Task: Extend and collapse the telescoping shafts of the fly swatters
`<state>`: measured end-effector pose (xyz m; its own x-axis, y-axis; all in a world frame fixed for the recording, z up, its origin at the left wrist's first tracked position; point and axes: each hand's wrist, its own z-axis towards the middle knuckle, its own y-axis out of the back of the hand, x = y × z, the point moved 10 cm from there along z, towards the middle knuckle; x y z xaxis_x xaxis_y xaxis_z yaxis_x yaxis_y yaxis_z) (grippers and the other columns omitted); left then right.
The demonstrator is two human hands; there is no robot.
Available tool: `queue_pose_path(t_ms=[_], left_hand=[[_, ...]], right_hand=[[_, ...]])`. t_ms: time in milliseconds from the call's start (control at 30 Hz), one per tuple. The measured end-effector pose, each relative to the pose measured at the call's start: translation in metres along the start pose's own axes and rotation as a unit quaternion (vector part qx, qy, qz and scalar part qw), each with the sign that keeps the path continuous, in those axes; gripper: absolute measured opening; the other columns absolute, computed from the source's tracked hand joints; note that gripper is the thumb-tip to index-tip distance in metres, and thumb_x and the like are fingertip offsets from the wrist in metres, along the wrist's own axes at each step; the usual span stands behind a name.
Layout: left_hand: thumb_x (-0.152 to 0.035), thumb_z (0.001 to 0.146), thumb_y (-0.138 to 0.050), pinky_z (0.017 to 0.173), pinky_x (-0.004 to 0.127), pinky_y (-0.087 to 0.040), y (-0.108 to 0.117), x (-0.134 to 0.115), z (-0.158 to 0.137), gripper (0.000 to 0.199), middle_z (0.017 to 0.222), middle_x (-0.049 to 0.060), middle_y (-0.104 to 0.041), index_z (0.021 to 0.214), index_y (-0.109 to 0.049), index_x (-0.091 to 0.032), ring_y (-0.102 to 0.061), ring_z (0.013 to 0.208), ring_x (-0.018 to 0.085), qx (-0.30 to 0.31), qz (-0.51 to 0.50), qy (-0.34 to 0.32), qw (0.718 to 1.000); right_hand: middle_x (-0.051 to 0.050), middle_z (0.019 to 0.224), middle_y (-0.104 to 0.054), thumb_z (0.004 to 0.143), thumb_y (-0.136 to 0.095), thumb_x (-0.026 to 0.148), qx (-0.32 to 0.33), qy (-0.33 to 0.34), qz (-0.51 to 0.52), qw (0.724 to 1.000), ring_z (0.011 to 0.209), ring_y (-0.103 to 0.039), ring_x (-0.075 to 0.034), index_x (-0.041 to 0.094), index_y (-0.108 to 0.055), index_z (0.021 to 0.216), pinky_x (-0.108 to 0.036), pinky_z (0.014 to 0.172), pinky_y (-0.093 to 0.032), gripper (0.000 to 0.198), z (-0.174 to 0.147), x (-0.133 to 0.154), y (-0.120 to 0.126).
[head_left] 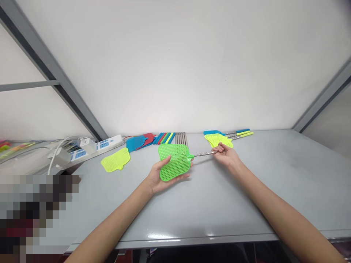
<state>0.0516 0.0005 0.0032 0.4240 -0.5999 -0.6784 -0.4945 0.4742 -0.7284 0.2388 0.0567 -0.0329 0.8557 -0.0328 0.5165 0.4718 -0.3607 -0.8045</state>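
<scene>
A green fly swatter head, full of small holes, lies in my left hand, the thumb on its face and the fingers behind it. From its neck a thin metal rod runs right into my right hand, whose fingers are closed around it. The rod's far end is hidden by that hand. Just behind my right hand lie fly swatters with yellow and blue heads, fitted with rods and coloured handles.
Left on the grey table lie a loose yellow swatter head, blue heads and a red head. Several coloured handles and metal rods line the wall. A power strip with cables edges the table's left side.
</scene>
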Motion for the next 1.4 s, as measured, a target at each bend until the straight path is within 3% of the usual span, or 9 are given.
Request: queue_pose_path(t_ms=[267,533,800,1400], left_hand=[[-0.033,0.082,-0.038,0.089,0.041,-0.035,0.007,0.001,0.003,0.043,0.125,0.014,-0.041,0.121,-0.036,-0.014,-0.042,0.111,0.028,-0.03,0.071,0.01,0.997],[-0.032,0.08,-0.043,0.069,0.033,-0.041,0.02,0.004,0.005,0.04,0.114,0.015,-0.051,0.115,-0.045,-0.014,-0.059,0.084,0.026,-0.055,0.149,0.021,0.987],[-0.034,0.078,-0.044,0.067,0.034,-0.042,0.026,0.002,0.006,0.039,0.104,0.015,-0.057,0.109,-0.05,-0.012,-0.059,0.072,0.023,-0.08,0.164,0.013,0.983],[-0.032,0.078,-0.039,0.066,0.035,-0.04,0.019,0.002,0.006,0.04,0.104,0.017,-0.056,0.11,-0.047,-0.01,-0.058,0.081,0.028,-0.054,0.118,0.001,0.992]], right_hand=[[0.006,0.041,-0.02,0.082,-0.017,0.006,-0.004,0.024,0.008,1.0,0.032,-0.024,-0.006,0.018,-0.035,0.055,-0.02,0.037,-0.029,0.035,0.003,0.007,0.005],[0.006,0.039,-0.019,0.077,-0.02,0.003,-0.016,0.038,0.026,0.999,0.032,-0.021,-0.006,0.016,-0.024,0.05,-0.019,0.037,-0.027,0.03,0.001,0.012,0.008],[0.006,0.04,-0.018,0.076,-0.023,0.003,-0.021,0.035,0.027,0.999,0.032,-0.021,-0.007,0.017,-0.021,0.05,-0.02,0.037,-0.026,0.029,0.002,0.011,0.011],[0.006,0.037,-0.02,0.073,-0.024,0.003,-0.042,-0.004,0.087,0.995,0.031,-0.022,-0.006,0.017,-0.021,0.052,-0.019,0.036,-0.026,0.025,-0.002,0.001,0.011]])
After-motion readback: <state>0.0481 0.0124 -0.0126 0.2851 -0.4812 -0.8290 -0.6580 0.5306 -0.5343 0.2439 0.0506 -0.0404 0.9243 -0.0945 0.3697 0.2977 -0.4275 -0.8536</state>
